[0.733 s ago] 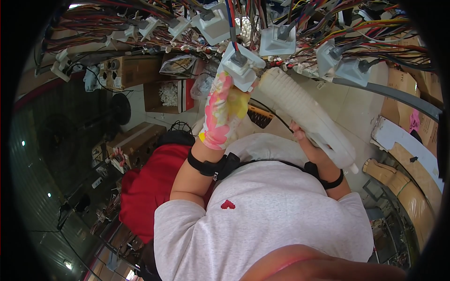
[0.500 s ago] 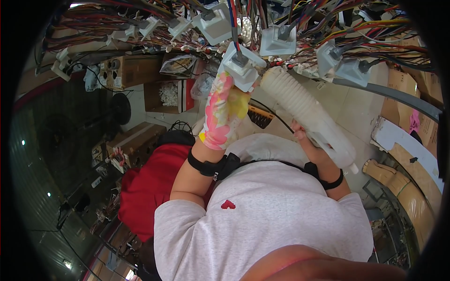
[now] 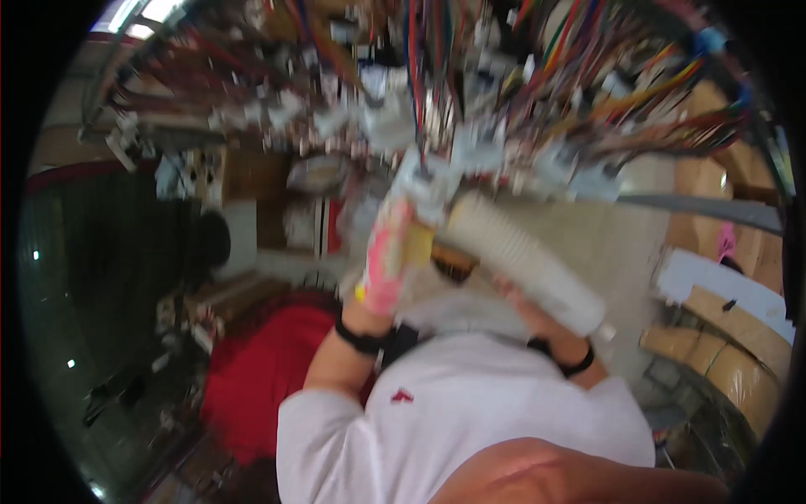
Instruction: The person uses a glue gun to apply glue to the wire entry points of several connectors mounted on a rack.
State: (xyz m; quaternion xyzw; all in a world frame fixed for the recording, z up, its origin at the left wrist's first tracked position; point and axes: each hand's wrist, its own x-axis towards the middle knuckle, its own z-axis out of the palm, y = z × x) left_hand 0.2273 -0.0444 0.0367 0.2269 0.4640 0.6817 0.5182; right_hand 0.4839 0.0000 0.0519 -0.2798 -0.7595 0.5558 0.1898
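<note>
Fingers of the left hand, in a pink and yellow glove, reach up at centre frame to a blurred white connector hanging from the coloured wires across the top; whether they grip it cannot be told through the motion blur. The right hand, right of centre, closes around a white corrugated tube slanting from the centre toward the lower right.

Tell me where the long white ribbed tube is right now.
In the head view, the long white ribbed tube slants across right of centre, gripped low down by the right hand, its upper end beside the pink-gloved left hand, under the blurred coloured wires.
</note>
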